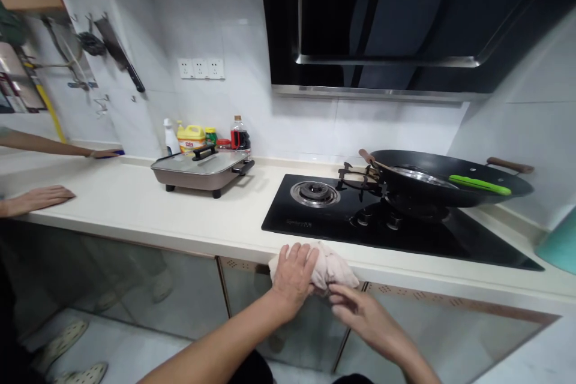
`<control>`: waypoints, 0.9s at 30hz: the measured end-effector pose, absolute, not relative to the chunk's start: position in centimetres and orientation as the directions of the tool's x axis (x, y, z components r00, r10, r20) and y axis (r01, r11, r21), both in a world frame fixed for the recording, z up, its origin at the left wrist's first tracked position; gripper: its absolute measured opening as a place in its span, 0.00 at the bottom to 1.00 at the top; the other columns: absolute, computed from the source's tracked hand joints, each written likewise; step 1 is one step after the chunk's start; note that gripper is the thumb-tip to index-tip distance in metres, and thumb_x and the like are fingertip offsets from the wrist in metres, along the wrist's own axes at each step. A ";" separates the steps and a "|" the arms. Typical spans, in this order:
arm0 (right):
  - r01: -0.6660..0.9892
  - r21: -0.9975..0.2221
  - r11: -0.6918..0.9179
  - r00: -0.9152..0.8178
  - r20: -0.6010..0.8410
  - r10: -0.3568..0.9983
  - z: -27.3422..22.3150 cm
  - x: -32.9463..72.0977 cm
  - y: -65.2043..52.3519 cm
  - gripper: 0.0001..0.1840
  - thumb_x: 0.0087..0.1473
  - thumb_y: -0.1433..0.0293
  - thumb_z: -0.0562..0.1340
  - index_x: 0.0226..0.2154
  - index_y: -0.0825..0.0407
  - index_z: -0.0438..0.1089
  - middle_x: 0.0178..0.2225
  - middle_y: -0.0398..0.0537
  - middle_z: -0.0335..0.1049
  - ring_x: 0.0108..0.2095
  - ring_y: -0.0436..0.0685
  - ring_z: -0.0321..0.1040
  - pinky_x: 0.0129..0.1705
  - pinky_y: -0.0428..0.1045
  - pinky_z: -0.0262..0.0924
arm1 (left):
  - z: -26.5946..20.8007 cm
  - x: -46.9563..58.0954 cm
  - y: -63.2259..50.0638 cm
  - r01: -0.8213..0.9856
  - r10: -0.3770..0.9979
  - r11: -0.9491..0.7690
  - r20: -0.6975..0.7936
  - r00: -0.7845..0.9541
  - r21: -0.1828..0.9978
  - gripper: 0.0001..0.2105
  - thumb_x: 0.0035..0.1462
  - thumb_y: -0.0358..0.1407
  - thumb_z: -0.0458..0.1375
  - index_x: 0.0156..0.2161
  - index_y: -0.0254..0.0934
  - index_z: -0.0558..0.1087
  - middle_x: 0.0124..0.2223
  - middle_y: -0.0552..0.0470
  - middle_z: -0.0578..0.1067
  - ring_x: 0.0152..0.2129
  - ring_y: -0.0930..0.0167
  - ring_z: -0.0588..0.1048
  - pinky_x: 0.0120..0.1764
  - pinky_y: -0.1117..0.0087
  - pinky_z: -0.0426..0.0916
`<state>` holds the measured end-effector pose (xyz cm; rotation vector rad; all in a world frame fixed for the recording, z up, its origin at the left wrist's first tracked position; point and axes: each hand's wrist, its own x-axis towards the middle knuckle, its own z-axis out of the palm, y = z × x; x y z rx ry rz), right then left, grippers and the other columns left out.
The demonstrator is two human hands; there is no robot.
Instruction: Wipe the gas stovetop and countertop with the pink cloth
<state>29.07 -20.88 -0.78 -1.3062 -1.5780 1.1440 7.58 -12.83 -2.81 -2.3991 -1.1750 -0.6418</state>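
Observation:
A pale pinkish cloth (330, 267) lies bunched over the front edge of the white countertop (180, 219), just before the black gas stove (288, 216). My left hand (292, 279) grips it from above, fingers bent over its left part. At the cloth's lower right side, my right hand (366, 315) has its fingers curled, with the fingertips pinching at the fabric. The underside of the cloth is hidden.
A large wok (418, 192) with a green-handled utensil (481, 185) sits on the right burner. An electric pan (198, 177) with a lid stands left of the stove, bottles behind it. At far left, another person's hands (49, 197) rest on the counter. The range hood (382, 18) hangs above.

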 end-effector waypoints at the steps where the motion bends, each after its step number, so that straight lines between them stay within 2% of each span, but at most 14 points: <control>1: 0.385 -0.915 0.117 -0.094 0.087 0.992 0.4 30.9 -21.0 0.26 0.50 0.46 0.67 0.43 0.46 0.80 0.46 0.53 0.80 0.50 0.68 0.74 0.56 0.60 0.64 | -2.3 8.3 -12.9 0.812 0.642 -0.565 0.540 0.544 -0.146 0.36 0.56 0.44 0.68 0.66 0.37 0.63 0.62 0.37 0.71 0.57 0.51 0.68 0.61 0.45 0.57; 2: 0.444 -0.886 0.133 0.043 0.169 0.985 1.6 33.0 -20.9 0.25 0.53 0.45 0.63 0.41 0.45 0.80 0.46 0.51 0.80 0.51 0.68 0.73 0.57 0.60 0.64 | -1.9 9.3 -13.0 0.806 0.643 -0.570 0.525 0.558 -0.159 0.34 0.57 0.43 0.67 0.65 0.36 0.64 0.61 0.37 0.72 0.56 0.52 0.69 0.60 0.45 0.58; 4: 0.544 -0.834 0.094 0.329 0.316 0.890 3.6 37.1 -19.9 0.26 0.55 0.44 0.60 0.45 0.43 0.78 0.48 0.49 0.79 0.50 0.66 0.73 0.55 0.60 0.65 | -1.2 11.8 -13.1 0.768 0.605 -0.609 0.509 0.613 -0.201 0.28 0.61 0.42 0.63 0.64 0.35 0.65 0.58 0.38 0.73 0.53 0.54 0.70 0.57 0.48 0.61; 6: 0.672 -0.739 0.054 0.452 0.467 0.760 4.4 40.8 -17.8 0.27 0.55 0.45 0.58 0.45 0.44 0.77 0.48 0.51 0.77 0.47 0.66 0.73 0.52 0.60 0.65 | -1.0 15.1 -13.4 0.706 0.531 -0.664 0.510 0.677 -0.246 0.22 0.66 0.42 0.57 0.62 0.34 0.67 0.56 0.38 0.74 0.49 0.57 0.71 0.53 0.51 0.63; 8: 0.786 -0.617 -0.028 0.449 0.540 0.712 3.9 43.6 -15.4 0.29 0.54 0.47 0.53 0.42 0.48 0.78 0.48 0.56 0.76 0.48 0.70 0.71 0.52 0.63 0.64 | -1.0 18.7 -13.8 0.649 0.455 -0.706 0.521 0.722 -0.283 0.21 0.69 0.42 0.53 0.60 0.32 0.69 0.53 0.38 0.75 0.45 0.59 0.71 0.47 0.55 0.65; 10: 0.858 -0.490 -0.154 0.433 0.529 0.730 2.5 45.5 -13.4 0.32 0.54 0.47 0.50 0.41 0.50 0.78 0.50 0.61 0.73 0.50 0.75 0.69 0.51 0.67 0.64 | -1.2 21.9 -14.3 0.623 0.380 -0.713 0.569 0.729 -0.322 0.19 0.69 0.39 0.51 0.58 0.30 0.71 0.49 0.39 0.75 0.41 0.61 0.71 0.41 0.58 0.63; 13: 0.895 -0.352 -0.273 0.417 0.450 0.789 0.2 47.2 -11.7 0.36 0.57 0.44 0.47 0.44 0.48 0.79 0.53 0.64 0.69 0.52 0.79 0.66 0.50 0.70 0.62 | -1.6 24.9 -14.9 0.607 0.270 -0.703 0.651 0.709 -0.370 0.17 0.69 0.38 0.51 0.56 0.31 0.73 0.49 0.38 0.74 0.40 0.61 0.71 0.39 0.59 0.61; 18: 0.910 -0.292 -0.294 0.397 0.410 0.821 -1.5 49.0 -11.0 0.40 0.54 0.38 0.47 0.47 0.46 0.79 0.58 0.64 0.64 0.56 0.80 0.63 0.54 0.69 0.59 | -2.4 24.0 -14.3 0.570 0.190 -0.717 0.675 0.713 -0.401 0.17 0.69 0.36 0.51 0.57 0.34 0.73 0.50 0.40 0.73 0.39 0.64 0.70 0.37 0.61 0.59; 20: 0.908 -0.281 -0.310 0.403 0.392 0.827 -1.6 49.3 -10.9 0.41 0.54 0.38 0.47 0.48 0.45 0.79 0.60 0.64 0.64 0.57 0.80 0.62 0.55 0.69 0.58 | -2.7 21.8 -13.5 0.563 0.207 -0.717 0.645 0.735 -0.411 0.18 0.70 0.39 0.51 0.59 0.34 0.71 0.51 0.40 0.74 0.40 0.65 0.70 0.37 0.61 0.59; 22: 0.902 -0.277 -0.330 0.418 0.370 0.830 -1.5 49.4 -10.9 0.41 0.55 0.37 0.45 0.48 0.43 0.79 0.60 0.64 0.64 0.57 0.80 0.62 0.56 0.70 0.57 | -3.1 18.4 -12.6 0.556 0.244 -0.719 0.597 0.764 -0.418 0.23 0.70 0.47 0.50 0.61 0.35 0.70 0.54 0.40 0.73 0.41 0.64 0.71 0.39 0.61 0.60; 25: 0.898 -0.282 -0.337 0.422 0.336 0.842 -1.3 49.3 -10.9 0.42 0.53 0.36 0.45 0.49 0.42 0.79 0.62 0.67 0.61 0.57 0.80 0.61 0.56 0.70 0.54 | -3.5 10.9 -11.1 0.559 0.310 -0.723 0.534 0.787 -0.405 0.32 0.68 0.60 0.45 0.62 0.38 0.69 0.59 0.39 0.73 0.45 0.62 0.71 0.44 0.59 0.61; 27: 0.888 -0.332 -0.320 0.423 0.312 0.851 -1.8 49.8 -10.7 0.43 0.50 0.34 0.47 0.52 0.40 0.77 0.61 0.71 0.61 0.57 0.80 0.60 0.56 0.71 0.52 | -3.4 4.5 -10.3 0.607 0.399 -0.707 0.505 0.765 -0.361 0.33 0.67 0.61 0.46 0.63 0.39 0.68 0.61 0.40 0.73 0.50 0.60 0.71 0.50 0.57 0.61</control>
